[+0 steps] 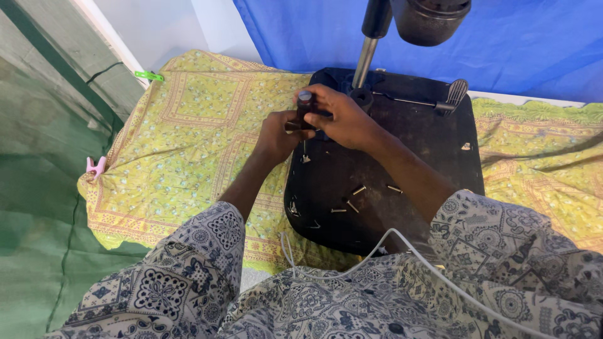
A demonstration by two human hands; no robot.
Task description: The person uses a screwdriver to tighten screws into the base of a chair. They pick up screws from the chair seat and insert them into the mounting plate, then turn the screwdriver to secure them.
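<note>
Forearms in patterned blue-and-white sleeves are stretched forward from the near edge of a black seat base (433,135), which is laid upside down on a yellow printed cloth (188,132). The right hand (342,116) is bent inward at the wrist, its fingers curled over a small dark cylindrical part (304,108) near the far left corner of the base. The left hand (276,135) is raised from below and closed around the lower end of the same part, so the piece is gripped between both hands and held upright, just above the base. The part is seen as a short dark brown tube with a rounded grey cap on top; its lower half is hidden by the fingers. A chrome column (364,59) is fixed beside the hands, and a ribbed lever (453,94) is seen by the far right corner. Several loose screws (358,190) are scattered towards the near edge of the base.
</note>
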